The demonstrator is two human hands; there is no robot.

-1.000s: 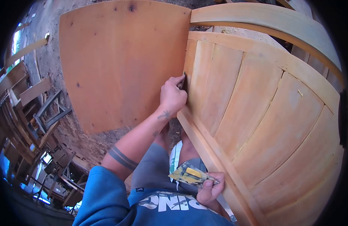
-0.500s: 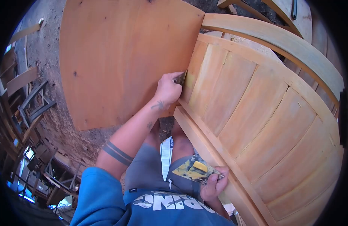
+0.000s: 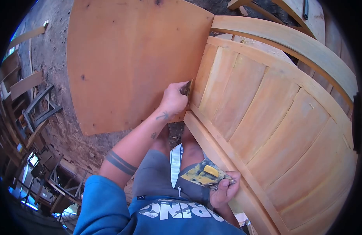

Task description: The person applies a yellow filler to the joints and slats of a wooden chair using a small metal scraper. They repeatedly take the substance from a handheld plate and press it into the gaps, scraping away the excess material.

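Observation:
My left hand (image 3: 174, 98) is closed on a small dark scraper (image 3: 185, 88), its blade against the seam between the flat orange-brown board (image 3: 130, 62) and the panelled wooden piece (image 3: 243, 94). Low in the view, my right hand (image 3: 225, 190) grips a stained, pointed metal plate (image 3: 196, 179) between thumb and fingers. On that plate sits a lump of yellow paste (image 3: 211, 170). Pale yellowish smears run along several joints of the panelled piece.
A curved wooden rail (image 3: 290, 37) arches behind the panels. Along their lower side runs a straight wooden rail (image 3: 228, 164). Wooden frames and offcuts (image 3: 42, 107) lie on the dirt ground (image 3: 57, 70) at the left. My legs are below the board.
My left hand and the scraper have shifted slightly down along the seam, and the index finger, stretched out before, is now bent. The whole view has shifted a little.

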